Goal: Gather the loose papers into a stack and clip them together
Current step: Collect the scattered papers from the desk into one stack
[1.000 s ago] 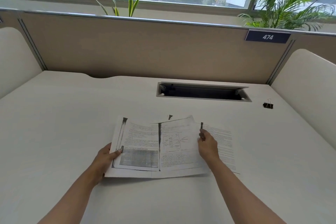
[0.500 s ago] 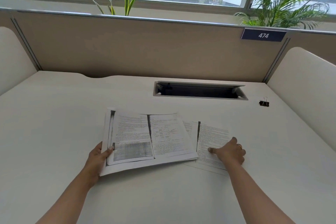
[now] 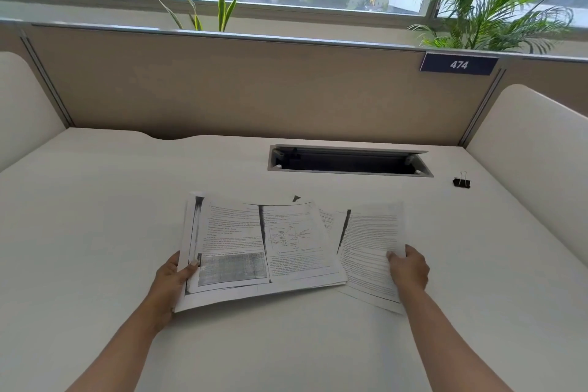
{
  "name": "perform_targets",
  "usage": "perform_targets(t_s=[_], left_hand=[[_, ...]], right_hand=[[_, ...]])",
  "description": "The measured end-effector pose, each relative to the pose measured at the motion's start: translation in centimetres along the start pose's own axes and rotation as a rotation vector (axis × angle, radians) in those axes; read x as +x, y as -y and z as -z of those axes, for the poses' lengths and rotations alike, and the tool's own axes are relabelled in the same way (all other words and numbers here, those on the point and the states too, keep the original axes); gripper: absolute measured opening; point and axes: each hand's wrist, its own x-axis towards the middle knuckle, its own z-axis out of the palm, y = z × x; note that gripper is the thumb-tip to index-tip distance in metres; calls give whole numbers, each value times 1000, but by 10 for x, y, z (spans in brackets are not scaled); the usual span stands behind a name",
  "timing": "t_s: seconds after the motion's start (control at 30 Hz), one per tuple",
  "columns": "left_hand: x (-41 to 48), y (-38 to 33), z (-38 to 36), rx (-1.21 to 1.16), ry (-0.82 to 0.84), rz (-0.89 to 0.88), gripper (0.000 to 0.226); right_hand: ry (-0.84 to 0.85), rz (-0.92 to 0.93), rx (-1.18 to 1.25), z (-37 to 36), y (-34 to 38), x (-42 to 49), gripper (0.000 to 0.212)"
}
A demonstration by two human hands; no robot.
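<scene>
Half a second back the right hand (image 3: 409, 267) lay flat on the loose sheet (image 3: 372, 242); now it pinches that sheet's right edge, right beside the stack of papers (image 3: 261, 248), which the left hand (image 3: 171, 277) still grips by its left edge, thumb on top. It's all on a white desk (image 3: 95, 232) with a cable slot (image 3: 350, 162), a tan partition (image 3: 222, 89) and a window with plants behind, and the black binder clip (image 3: 461, 182) sits well off to the right. The only readable writing is the "474" plate (image 3: 458, 64).
</scene>
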Motion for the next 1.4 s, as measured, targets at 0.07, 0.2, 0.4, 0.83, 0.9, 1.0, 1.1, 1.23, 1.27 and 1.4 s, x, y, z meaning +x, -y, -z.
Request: perform_targets(t_s=[0.07,0.2,0.4,0.83,0.9,1.0,1.1,1.23,1.27,1.4], left_hand=[[-1,0,0,10,2,-2,37],[-2,-2,-1,16,12,5,34],[-5,-4,-4,36,30,5,32],[-7,-6,-5,19,46,25,25],[-7,-6,-6,27,43,24,24],[-6,-5,-5,26,42,24,25],[-4,-4,-4,39,41,33,28],[-7,-5,-6,44,43,32,24],[-6,-5,-5,43,44,37,24],[-3,-4,-1,49,45,58,34]], right_hand=[[-83,71,141,0,3,-3,19],[-208,236,321,8,27,-10,17],[-297,460,463,23,73,-20,17],[-334,654,652,39,128,-37,19],[-309,669,650,39,130,-38,10],[-196,609,632,35,128,-38,7],[-26,458,653,25,118,-36,11],[182,284,456,5,92,-26,17],[226,248,414,1,84,-24,17],[346,151,279,-9,57,-19,24]])
